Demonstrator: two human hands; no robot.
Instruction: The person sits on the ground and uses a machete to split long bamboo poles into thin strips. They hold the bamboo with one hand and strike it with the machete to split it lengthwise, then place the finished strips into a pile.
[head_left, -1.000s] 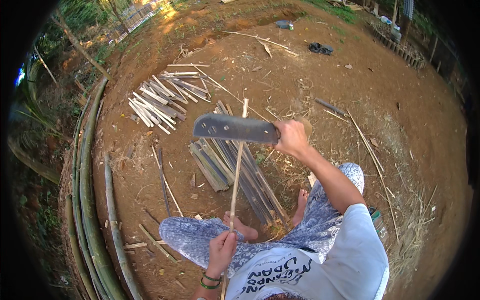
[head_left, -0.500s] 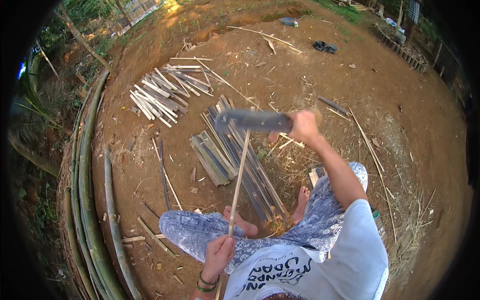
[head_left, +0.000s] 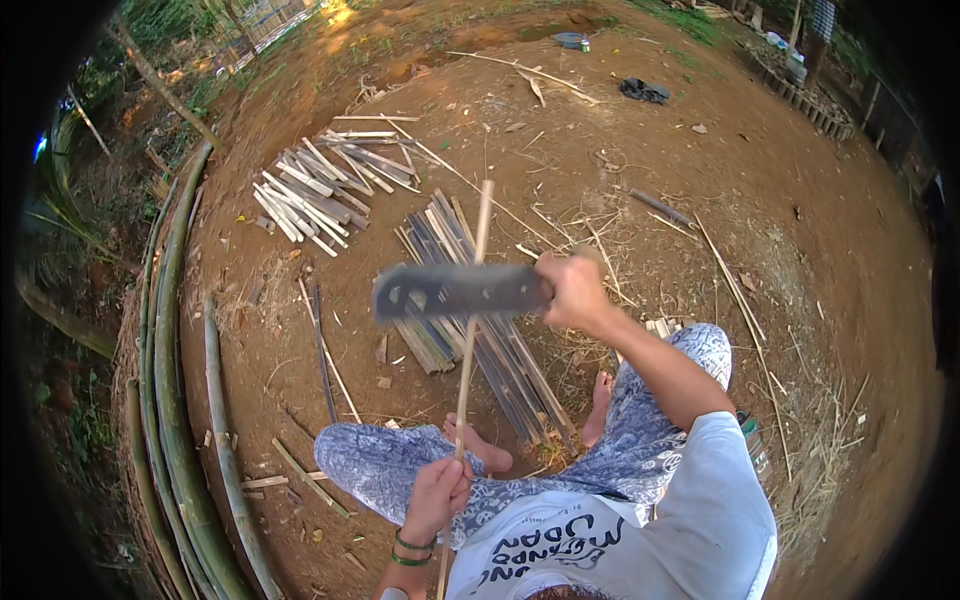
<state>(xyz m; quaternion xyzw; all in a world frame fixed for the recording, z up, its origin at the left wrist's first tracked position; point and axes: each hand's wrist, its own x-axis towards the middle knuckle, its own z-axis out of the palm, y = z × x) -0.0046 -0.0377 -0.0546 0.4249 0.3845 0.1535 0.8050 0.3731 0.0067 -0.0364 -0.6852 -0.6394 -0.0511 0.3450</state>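
Note:
My left hand [head_left: 436, 496] is closed round the lower part of a long, thin bamboo strip [head_left: 466, 385], which points up and away between my knees. My right hand [head_left: 575, 290] grips the handle of a broad, dark machete [head_left: 450, 291], its blade lying crosswise over the strip and slightly blurred. Whether the edge touches the strip I cannot tell. Below the blade a bundle of long dark bamboo slats [head_left: 510, 375] lies on the ground, with a shorter stack of slats [head_left: 430, 345] beside it, partly hidden by the blade.
A loose pile of pale split bamboo pieces [head_left: 310, 190] lies at the far left. Long green bamboo poles [head_left: 170, 400] run along the left side. A black plastic bag [head_left: 643, 91] and a blue basin [head_left: 571, 41] rest far off. Thin sticks [head_left: 735, 280] lie on the right.
The machete has moved nearer and to the left, down along the strip with my right hand. More of the strip's far end now shows beyond the blade. My left hand keeps its hold.

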